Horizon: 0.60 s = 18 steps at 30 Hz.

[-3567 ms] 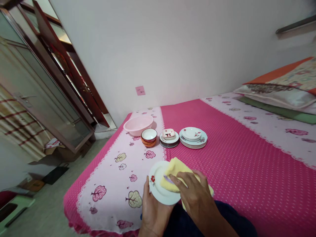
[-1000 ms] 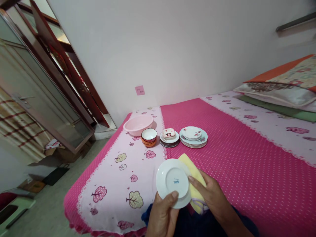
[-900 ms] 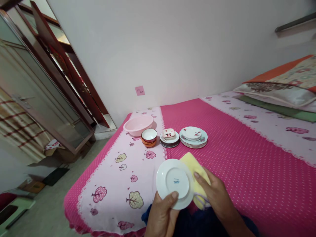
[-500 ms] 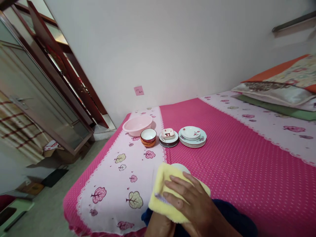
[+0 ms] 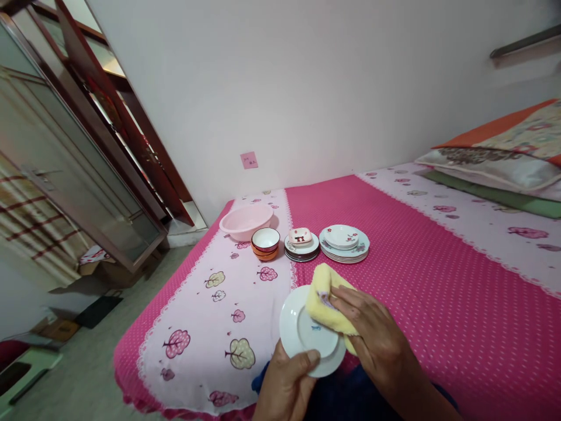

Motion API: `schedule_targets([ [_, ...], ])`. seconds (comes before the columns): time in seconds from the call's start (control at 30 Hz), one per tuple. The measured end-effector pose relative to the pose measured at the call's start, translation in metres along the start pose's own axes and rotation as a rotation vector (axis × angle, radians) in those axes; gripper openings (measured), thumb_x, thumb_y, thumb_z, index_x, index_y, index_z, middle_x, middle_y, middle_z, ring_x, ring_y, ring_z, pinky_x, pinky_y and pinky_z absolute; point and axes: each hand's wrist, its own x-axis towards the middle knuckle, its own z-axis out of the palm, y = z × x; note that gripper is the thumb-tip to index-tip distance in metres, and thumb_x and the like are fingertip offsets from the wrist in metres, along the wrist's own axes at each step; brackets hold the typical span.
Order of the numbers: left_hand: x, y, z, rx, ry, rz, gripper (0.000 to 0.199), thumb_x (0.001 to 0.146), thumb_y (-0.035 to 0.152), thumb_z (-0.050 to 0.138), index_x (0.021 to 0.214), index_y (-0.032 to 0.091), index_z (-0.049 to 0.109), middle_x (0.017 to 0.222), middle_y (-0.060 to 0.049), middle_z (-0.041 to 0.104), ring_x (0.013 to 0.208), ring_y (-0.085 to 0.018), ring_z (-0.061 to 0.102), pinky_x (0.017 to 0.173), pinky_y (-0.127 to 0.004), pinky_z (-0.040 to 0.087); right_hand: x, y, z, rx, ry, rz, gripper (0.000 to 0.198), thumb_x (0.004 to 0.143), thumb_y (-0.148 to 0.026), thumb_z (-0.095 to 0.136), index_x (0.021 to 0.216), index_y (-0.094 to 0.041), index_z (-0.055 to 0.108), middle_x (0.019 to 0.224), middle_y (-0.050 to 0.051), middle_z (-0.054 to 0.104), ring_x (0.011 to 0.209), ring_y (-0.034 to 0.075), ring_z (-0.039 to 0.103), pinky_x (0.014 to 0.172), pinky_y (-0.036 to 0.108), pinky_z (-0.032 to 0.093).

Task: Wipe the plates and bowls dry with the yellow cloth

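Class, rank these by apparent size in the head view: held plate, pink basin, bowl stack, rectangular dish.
Held plate (nearness enlarges it; true rank unsure)
Pink basin
Bowl stack
Rectangular dish

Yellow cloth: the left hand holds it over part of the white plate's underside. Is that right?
Wrong hand: the head view shows the right hand holding the yellow cloth over part of the underside of the white plate; the left hand holds the plate.
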Motion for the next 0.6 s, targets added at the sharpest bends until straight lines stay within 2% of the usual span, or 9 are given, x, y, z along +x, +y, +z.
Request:
schedule_targets([
  [0.07,0.002,0.003,-0.001,-0.086,-0.017,-0.006,0.071,0.077,0.012,0.076,0.146,0.019,0.057,0.129,-0.015,0.073,0.133,-0.035,0.058,0.118,-0.051,0.038,-0.008,0.001,0.003,0.011,0.002,0.013,0.046,0.095,-0.005,0.043,0.137,-0.016,0.059,0.131,0.013,0.07,0.129,0.024,0.06,0.108,0.043,0.046],
  [0.13,0.006,0.004,-0.003,-0.187,-0.03,-0.026,0.061,0.085,0.016,0.069,0.145,0.019,0.058,0.135,-0.014,0.071,0.138,-0.034,0.054,0.12,-0.052,0.036,-0.015,0.001,0.007,0.021,0.009,0.039,0.049,0.094,-0.004,0.041,0.137,-0.019,0.06,0.132,0.011,0.07,0.128,0.023,0.061,0.108,0.043,0.046],
  [0.2,0.011,0.006,-0.004,-0.288,-0.044,-0.07,0.048,0.093,0.03,0.063,0.14,0.017,0.064,0.14,-0.014,0.067,0.142,-0.034,0.05,0.121,-0.052,0.034,-0.02,0.002,0.011,0.028,0.002,0.036,0.051,0.093,-0.003,0.04,0.136,-0.02,0.061,0.131,0.01,0.07,0.127,0.023,0.061,0.107,0.043,0.046],
  [0.23,0.013,0.008,-0.005,-0.332,-0.055,-0.096,0.047,0.096,0.04,0.06,0.136,0.016,0.067,0.142,-0.014,0.066,0.144,-0.035,0.047,0.122,-0.052,0.033,-0.022,0.002,0.012,0.03,-0.003,0.025,0.051,0.092,-0.003,0.04,0.136,-0.02,0.061,0.131,0.01,0.07,0.128,0.023,0.06,0.108,0.043,0.046],
  [0.3,0.018,0.012,-0.007,-0.397,-0.076,-0.137,0.061,0.095,0.061,0.054,0.13,0.014,0.07,0.145,-0.016,0.063,0.147,-0.037,0.043,0.122,-0.053,0.031,-0.023,0.0,0.012,0.034,-0.009,-0.001,0.048,0.093,-0.004,0.04,0.134,-0.019,0.061,0.131,0.01,0.071,0.128,0.023,0.06,0.108,0.044,0.045],
  [0.37,0.022,0.016,-0.009,-0.421,-0.086,-0.161,0.074,0.09,0.074,0.051,0.129,0.013,0.071,0.146,-0.018,0.061,0.149,-0.039,0.039,0.122,-0.055,0.029,-0.023,-0.003,0.007,0.025,-0.036,-0.024,0.044,0.096,-0.007,0.041,0.133,-0.019,0.062,0.129,0.01,0.072,0.127,0.023,0.061,0.108,0.043,0.044],
  [0.47,0.024,0.019,-0.012,-0.384,-0.092,-0.183,0.078,0.086,0.078,0.052,0.128,0.015,0.072,0.147,-0.018,0.061,0.15,-0.04,0.036,0.123,-0.057,0.027,-0.022,-0.012,-0.003,-0.036,-0.08,-0.08,0.04,0.099,-0.013,0.042,0.13,-0.02,0.065,0.125,0.007,0.074,0.124,0.021,0.062,0.108,0.039,0.044],
  [0.6,0.024,0.017,-0.014,-0.299,-0.083,-0.217,0.067,0.083,0.072,0.06,0.119,0.018,0.076,0.139,-0.015,0.068,0.146,-0.039,0.043,0.122,-0.053,0.029,-0.031,-0.024,-0.006,-0.074,-0.085,-0.186,0.039,0.103,-0.016,0.038,0.124,-0.024,0.07,0.121,0.004,0.077,0.122,0.019,0.064,0.115,0.037,0.039],
])
